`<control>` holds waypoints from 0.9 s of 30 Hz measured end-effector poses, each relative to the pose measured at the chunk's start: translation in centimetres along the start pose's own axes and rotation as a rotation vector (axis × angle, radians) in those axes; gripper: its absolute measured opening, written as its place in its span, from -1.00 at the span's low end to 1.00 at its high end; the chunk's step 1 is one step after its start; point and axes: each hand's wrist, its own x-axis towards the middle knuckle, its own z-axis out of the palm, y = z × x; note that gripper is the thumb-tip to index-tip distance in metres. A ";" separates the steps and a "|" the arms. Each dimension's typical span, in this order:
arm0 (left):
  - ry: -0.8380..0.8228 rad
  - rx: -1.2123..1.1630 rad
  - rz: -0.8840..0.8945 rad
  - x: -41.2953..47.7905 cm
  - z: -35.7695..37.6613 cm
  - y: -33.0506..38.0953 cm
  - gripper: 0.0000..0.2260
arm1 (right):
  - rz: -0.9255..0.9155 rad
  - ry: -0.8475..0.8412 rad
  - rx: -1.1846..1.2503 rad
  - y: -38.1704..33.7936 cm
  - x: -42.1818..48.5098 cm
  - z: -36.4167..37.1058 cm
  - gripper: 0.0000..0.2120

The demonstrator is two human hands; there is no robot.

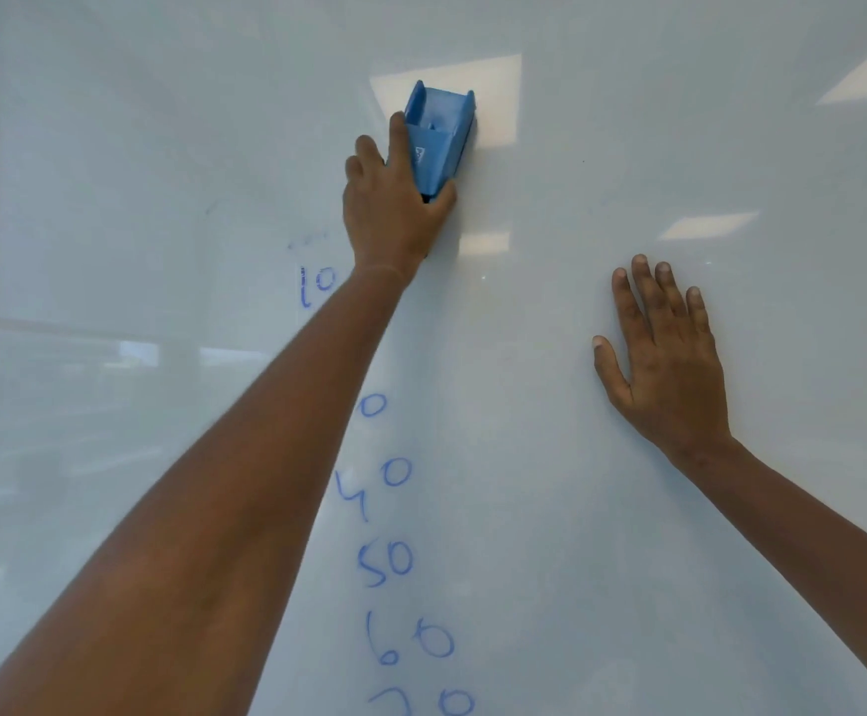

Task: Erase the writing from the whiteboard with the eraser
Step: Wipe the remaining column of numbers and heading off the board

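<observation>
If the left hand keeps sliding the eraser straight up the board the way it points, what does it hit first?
Nothing that shows. Above the eraser in the left hand lies bare whiteboard with only a ceiling-light reflection, up to the frame's top. The blue numbers sit below, behind its path.

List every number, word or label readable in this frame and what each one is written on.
All handwritten in blue marker on the whiteboard:
"10"
"0", its first digit hidden behind the left arm
"40"
"50"
"60"
"70", cut by the frame's bottom edge
A faint smudge above "10": unreadable.
White logo on the blue eraser in the left hand: too small to read.
</observation>
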 end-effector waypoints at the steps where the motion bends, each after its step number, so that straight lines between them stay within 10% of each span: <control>1: 0.003 0.023 0.029 0.1 0.0 0.0 -0.38 | -0.002 0.000 -0.001 0.0 0.0 0.0 -0.48; 9: 0.016 0.065 -0.308 2.0 -3.1 -8.9 -0.41 | 0.000 -0.001 0.014 0.0 0.0 0.0 -0.48; 27: -0.208 0.158 0.920 -15.1 -1.8 -10.5 -0.57 | 0.001 -0.011 0.033 0.1 -0.3 0.2 -0.47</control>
